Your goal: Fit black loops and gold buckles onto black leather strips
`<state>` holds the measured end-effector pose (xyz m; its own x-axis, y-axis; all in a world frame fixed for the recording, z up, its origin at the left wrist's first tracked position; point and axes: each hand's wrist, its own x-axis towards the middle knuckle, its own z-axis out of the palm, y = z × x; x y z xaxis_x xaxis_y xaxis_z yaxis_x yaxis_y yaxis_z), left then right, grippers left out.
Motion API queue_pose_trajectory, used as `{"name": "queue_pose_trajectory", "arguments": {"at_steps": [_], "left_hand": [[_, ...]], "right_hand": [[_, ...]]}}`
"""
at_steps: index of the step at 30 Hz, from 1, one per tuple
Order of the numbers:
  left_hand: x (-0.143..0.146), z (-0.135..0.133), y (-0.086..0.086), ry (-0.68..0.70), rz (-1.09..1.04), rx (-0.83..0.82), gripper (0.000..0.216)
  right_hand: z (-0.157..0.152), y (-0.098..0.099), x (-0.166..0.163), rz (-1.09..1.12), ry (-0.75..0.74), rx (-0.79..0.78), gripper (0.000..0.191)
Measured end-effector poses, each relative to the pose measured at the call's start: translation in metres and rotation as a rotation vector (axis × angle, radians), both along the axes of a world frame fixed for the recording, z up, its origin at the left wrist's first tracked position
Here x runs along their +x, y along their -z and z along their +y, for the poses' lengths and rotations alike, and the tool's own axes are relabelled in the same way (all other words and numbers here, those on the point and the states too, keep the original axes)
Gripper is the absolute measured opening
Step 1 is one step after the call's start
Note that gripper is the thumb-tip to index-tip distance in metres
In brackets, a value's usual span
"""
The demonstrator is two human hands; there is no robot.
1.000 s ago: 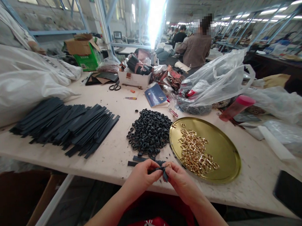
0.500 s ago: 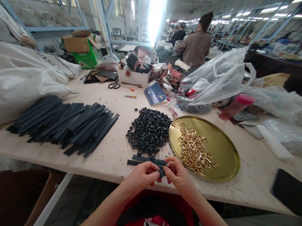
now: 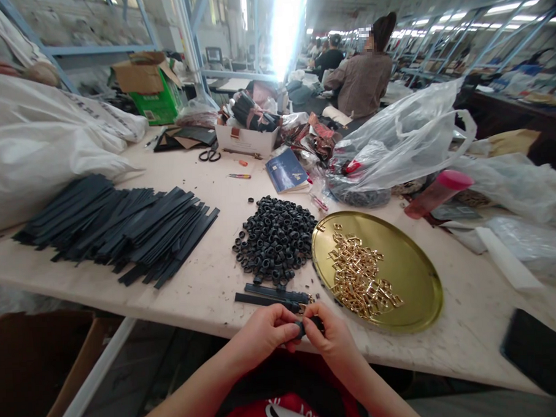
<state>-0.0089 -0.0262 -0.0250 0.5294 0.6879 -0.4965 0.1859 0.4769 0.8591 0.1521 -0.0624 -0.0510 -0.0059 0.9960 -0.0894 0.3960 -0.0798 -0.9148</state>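
Close to the table's front edge, my left hand (image 3: 276,328) pinches a short black strap (image 3: 300,329) between thumb and fingers. My right hand (image 3: 330,334) is closed on the same strap from the other side, its fingertips almost meeting the left ones. Fingers cover most of the strap. Just beyond the hands, black strips (image 3: 266,298) with gold buckles (image 3: 305,302) at their right ends lie on the table. Behind them is a heap of small black loops (image 3: 279,239). To the right, a round gold tray (image 3: 416,270) holds a pile of gold buckles (image 3: 361,278).
Long black strips (image 3: 122,227) are piled at left beside a white sack (image 3: 40,139). Scissors (image 3: 210,153), a blue booklet (image 3: 285,171) and a clear plastic bag (image 3: 404,141) lie farther back. A pink-capped bottle (image 3: 438,193) and a black phone (image 3: 533,351) are at right.
Both hands have drawn slightly down toward me, and the strap between them has turned. The gold buckles on the strips beyond the hands now show more clearly.
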Motion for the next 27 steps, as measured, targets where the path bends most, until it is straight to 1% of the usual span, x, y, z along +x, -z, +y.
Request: {"name": "queue_pose_trajectory", "arguments": {"at_steps": [3, 9, 11, 13, 16, 19, 22, 24, 27], "left_hand": [[0.001, -0.002, 0.004, 0.014, 0.046, 0.027, 0.013], [0.003, -0.002, 0.016, 0.016, 0.138, 0.098, 0.014], [0.003, -0.002, 0.02, 0.022, 0.129, 0.065, 0.016], [0.002, 0.0, 0.021, 0.047, 0.099, 0.011, 0.02], [-0.001, 0.004, 0.017, 0.11, 0.079, -0.004, 0.025], [-0.001, 0.008, 0.007, 0.171, 0.124, 0.094, 0.025], [0.0, 0.011, -0.002, 0.225, 0.198, 0.244, 0.024], [-0.002, 0.013, -0.005, 0.278, 0.283, 0.352, 0.022], [-0.005, 0.014, -0.006, 0.37, 0.42, 0.46, 0.024]], "right_hand": [[-0.003, 0.009, -0.004, -0.009, 0.088, 0.006, 0.008], [-0.005, 0.019, -0.013, -0.067, 0.13, 0.001, 0.012], [-0.006, 0.02, -0.012, -0.082, 0.096, 0.013, 0.012], [-0.008, 0.021, -0.008, -0.082, 0.016, 0.019, 0.013], [-0.01, 0.021, -0.004, -0.062, -0.098, 0.024, 0.015], [-0.011, 0.021, -0.004, -0.032, -0.091, 0.048, 0.014], [-0.01, 0.02, -0.008, -0.007, -0.068, 0.069, 0.016], [-0.008, 0.02, -0.01, -0.03, -0.034, 0.089, 0.016], [-0.006, 0.019, -0.014, -0.097, 0.032, 0.117, 0.014]]}}
